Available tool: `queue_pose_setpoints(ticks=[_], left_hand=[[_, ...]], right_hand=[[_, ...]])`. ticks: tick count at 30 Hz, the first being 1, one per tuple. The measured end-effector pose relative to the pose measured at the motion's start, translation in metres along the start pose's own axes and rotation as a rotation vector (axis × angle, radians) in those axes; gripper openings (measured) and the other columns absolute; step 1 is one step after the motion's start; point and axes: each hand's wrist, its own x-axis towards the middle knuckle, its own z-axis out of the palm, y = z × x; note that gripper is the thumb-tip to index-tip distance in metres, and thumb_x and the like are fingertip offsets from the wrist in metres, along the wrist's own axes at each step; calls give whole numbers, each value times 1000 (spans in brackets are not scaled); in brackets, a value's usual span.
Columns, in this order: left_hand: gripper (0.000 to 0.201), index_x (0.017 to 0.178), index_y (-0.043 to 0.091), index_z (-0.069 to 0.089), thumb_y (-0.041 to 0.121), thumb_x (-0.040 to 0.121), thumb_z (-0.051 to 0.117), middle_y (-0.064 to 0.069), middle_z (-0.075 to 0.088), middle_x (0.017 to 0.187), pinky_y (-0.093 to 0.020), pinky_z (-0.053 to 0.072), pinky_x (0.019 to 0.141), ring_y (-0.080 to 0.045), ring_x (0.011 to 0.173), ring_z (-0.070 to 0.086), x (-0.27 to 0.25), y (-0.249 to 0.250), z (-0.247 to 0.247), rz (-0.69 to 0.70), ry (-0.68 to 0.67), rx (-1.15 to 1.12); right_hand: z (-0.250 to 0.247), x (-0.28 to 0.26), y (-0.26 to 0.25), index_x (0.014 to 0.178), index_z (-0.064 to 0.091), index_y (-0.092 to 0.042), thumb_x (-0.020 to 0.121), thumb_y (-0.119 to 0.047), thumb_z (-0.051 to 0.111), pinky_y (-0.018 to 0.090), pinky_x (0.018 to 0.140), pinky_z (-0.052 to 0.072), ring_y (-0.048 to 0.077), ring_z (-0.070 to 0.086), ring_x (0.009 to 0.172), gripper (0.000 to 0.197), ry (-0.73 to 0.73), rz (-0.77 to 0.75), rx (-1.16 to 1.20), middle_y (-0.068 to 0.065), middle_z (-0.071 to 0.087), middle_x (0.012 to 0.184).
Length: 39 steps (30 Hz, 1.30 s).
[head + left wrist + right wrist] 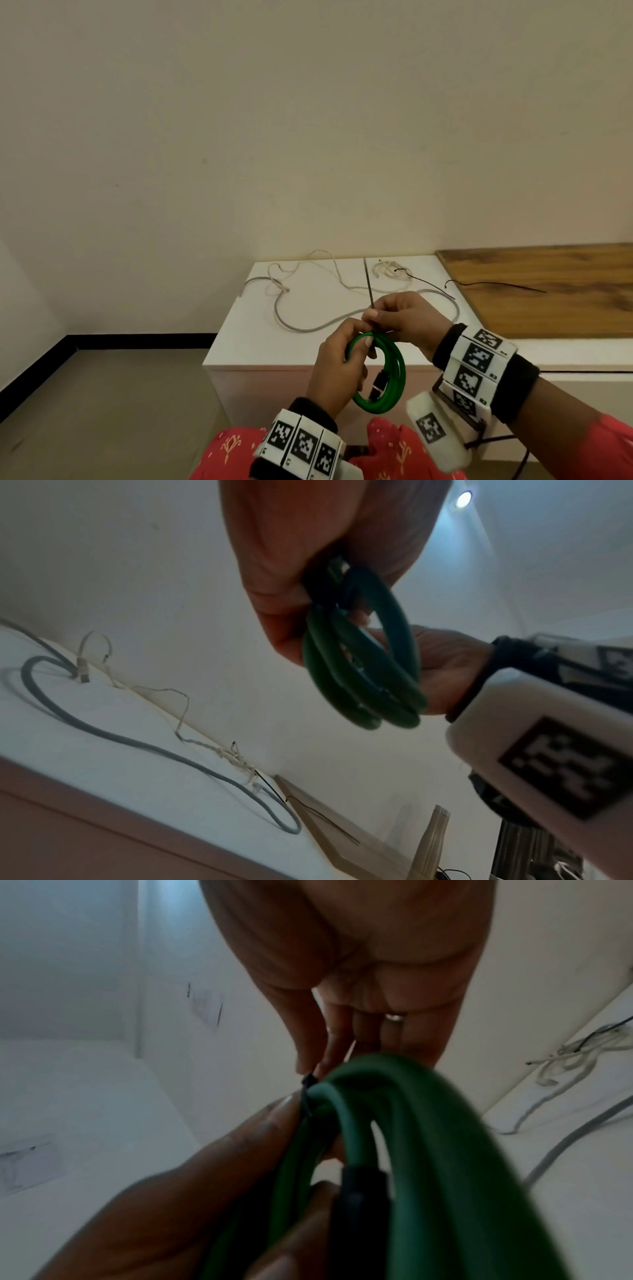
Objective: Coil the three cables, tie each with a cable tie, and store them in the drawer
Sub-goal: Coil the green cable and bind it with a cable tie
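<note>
My left hand [342,359] grips a green cable [399,373] wound into a small coil, held in front of the white cabinet [260,349]. The coil's black connector [377,383] hangs inside the loop. My right hand [380,315] pinches a black cable tie [369,284] at the top of the coil, with its tail pointing up. In the right wrist view the cable tie's head [308,1085] sits against the green cable [428,1137] under my right fingertips [318,1056]. A grey cable [308,329] and a thin cream cable [329,270] lie loose on the cabinet top.
Two spare black cable ties [428,282] [496,283] lie at the cabinet's back right and on the wooden board [548,291] beside it. A wall stands right behind the cabinet. Grey floor opens to the left. No drawer shows in these views.
</note>
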Motion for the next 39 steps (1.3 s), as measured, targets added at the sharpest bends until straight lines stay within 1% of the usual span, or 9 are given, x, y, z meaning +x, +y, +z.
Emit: queue_pose_setpoints(ticks=[7, 14, 17, 22, 26, 29, 31, 34, 39], left_hand=[[10, 94, 10, 54, 12, 94, 44, -1, 58, 72, -21, 41, 41, -10, 39, 46, 2, 6, 2, -40, -62, 19], [8, 86, 14, 57, 10, 90, 50, -3, 59, 64, -23, 41, 36, -12, 32, 44, 4, 5, 1, -103, 107, 97], [31, 72, 24, 51, -2, 87, 45, 1, 53, 58, -24, 41, 36, -12, 34, 44, 5, 0, -1, -86, 192, 190], [23, 78, 16, 56, -1, 87, 43, 2, 54, 59, -27, 42, 45, -14, 41, 45, -1, -12, -5, -96, 202, 243], [18, 77, 17, 55, 9, 91, 47, -4, 59, 65, -24, 40, 36, -13, 33, 44, 7, -21, -26, -164, 184, 117], [5, 86, 10, 50, 12, 90, 53, -8, 63, 68, -24, 40, 38, -16, 33, 45, 17, -32, -55, -223, 308, -6], [9, 85, 7, 46, 10, 90, 53, -10, 64, 69, -24, 42, 37, -16, 32, 45, 25, -44, -80, -273, 357, -67], [13, 84, 4, 45, 12, 90, 54, -13, 63, 69, -25, 46, 40, -16, 39, 49, 37, -61, -114, -385, 413, -147], [11, 84, 6, 60, 13, 88, 53, -13, 56, 76, -40, 49, 71, -21, 64, 50, 65, -111, -161, -549, 478, -12]], right_hand=[[1, 6, 8, 59, 46, -8, 88, 0, 52, 21, 59, 51, 12, 58, 58, 30, 202, -118, -106, 6, 59, 64], [23, -6, -1, 56, 34, -27, 87, -12, 54, 16, 54, 29, 7, 40, 58, 40, 271, -367, -688, -12, 43, 61], [34, -11, 0, 63, 38, -22, 84, -10, 49, 13, 56, 25, 17, 40, 68, 26, 227, -455, -838, -12, 36, 63], [49, -14, 10, 63, 31, -23, 67, -14, 48, 11, 51, 18, 15, 38, 58, 20, 138, -482, -938, -12, 33, 63], [52, 3, 10, 72, 46, -26, 82, -31, 41, 20, 63, 38, 18, 47, 76, 13, 123, -343, -788, -10, 43, 71], [58, 21, 21, 110, 53, -20, 87, -27, 57, 30, 84, 47, 17, 54, 95, 24, 160, -182, -633, -5, 52, 92], [69, 37, 35, 119, 49, -16, 87, -23, 58, 28, 77, 50, 19, 58, 92, 33, 31, 17, -446, 3, 56, 98], [95, 64, 49, 112, 51, -7, 87, -5, 57, 23, 52, 53, 15, 61, 62, 26, -97, 226, -45, 10, 56, 78], [138, 127, 58, 101, 50, 2, 83, 15, 50, 21, 45, 53, 20, 54, 52, 21, -72, 344, 89, 12, 53, 60]])
